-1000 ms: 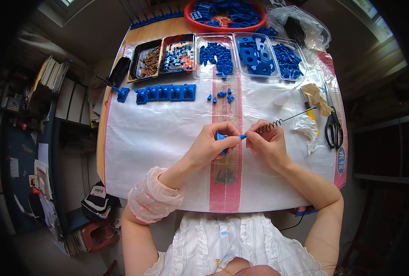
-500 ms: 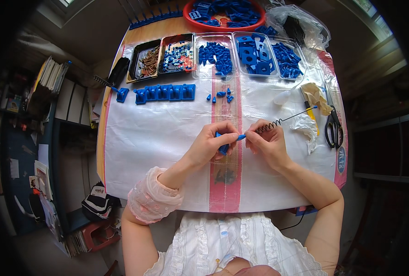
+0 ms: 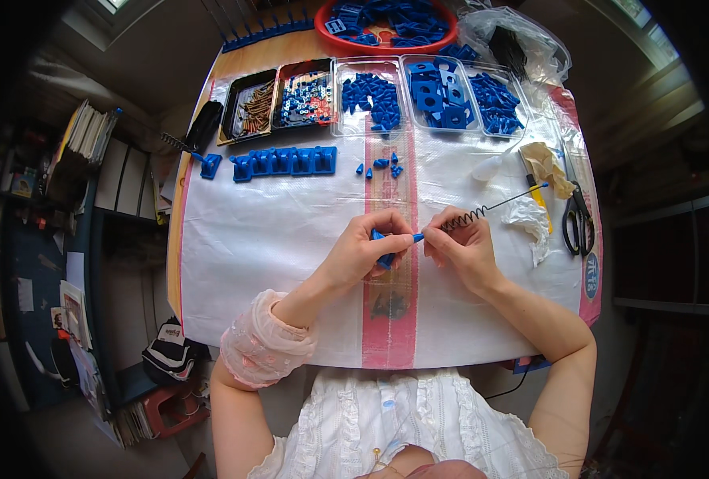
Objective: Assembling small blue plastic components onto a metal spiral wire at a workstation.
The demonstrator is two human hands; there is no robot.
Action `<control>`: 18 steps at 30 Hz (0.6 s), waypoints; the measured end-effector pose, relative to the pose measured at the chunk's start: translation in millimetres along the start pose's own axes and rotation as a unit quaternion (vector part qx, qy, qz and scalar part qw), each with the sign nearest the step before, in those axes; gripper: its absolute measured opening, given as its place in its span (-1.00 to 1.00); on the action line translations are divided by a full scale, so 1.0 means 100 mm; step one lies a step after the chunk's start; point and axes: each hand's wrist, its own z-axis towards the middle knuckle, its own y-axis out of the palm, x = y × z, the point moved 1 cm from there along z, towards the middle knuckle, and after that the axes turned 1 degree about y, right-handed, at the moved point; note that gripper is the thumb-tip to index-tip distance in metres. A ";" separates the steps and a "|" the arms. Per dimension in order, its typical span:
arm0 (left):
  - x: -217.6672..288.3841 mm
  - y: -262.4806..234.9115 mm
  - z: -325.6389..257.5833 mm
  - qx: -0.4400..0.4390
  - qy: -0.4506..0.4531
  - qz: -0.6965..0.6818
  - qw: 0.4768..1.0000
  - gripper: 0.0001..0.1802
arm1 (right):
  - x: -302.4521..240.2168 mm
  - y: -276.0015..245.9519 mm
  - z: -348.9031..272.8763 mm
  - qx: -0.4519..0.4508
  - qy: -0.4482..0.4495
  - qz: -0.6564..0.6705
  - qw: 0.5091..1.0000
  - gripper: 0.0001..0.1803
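Over the middle of the sheet, my left hand [image 3: 368,249] pinches a blue plastic part [image 3: 385,260], its pointed end facing right. The fingers cover most of it. Close to that tip, my right hand [image 3: 466,251] is closed on a black coiled spring wire [image 3: 470,217] whose straight end runs up to the right and carries a small blue tip [image 3: 544,185]. The wire's near end is hidden in my fingers, so I cannot tell whether it touches the blue part. Several small loose blue pieces [image 3: 381,164] lie beyond my hands.
At the back stand a black tray of screws [image 3: 225,128], a tray of nuts [image 3: 305,124], clear boxes of blue parts [image 3: 406,112] and a red basin [image 3: 320,36]. Joined blue bases [image 3: 284,163] line the left. Scissors [image 3: 578,225], a yellow cutter [image 3: 539,199] and crumpled paper [image 3: 530,227] lie right.
Hardly anything differs. Both hands keep their grips, and the whole view has shifted very slightly.
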 end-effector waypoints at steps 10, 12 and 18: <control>0.03 0.01 -0.01 0.000 -0.002 -0.001 1.000 -0.90 | 0.01 0.00 0.00 -0.005 -0.005 -0.003 1.000 -0.94; 0.03 0.01 -0.01 -0.002 -0.001 -0.001 1.000 -0.90 | -0.01 0.00 -0.01 -0.008 -0.003 -0.002 1.000 -0.94; -0.02 -0.02 0.01 0.008 -0.010 -0.025 1.000 -0.89 | -0.01 0.01 -0.02 -0.006 -0.005 0.000 1.000 -0.93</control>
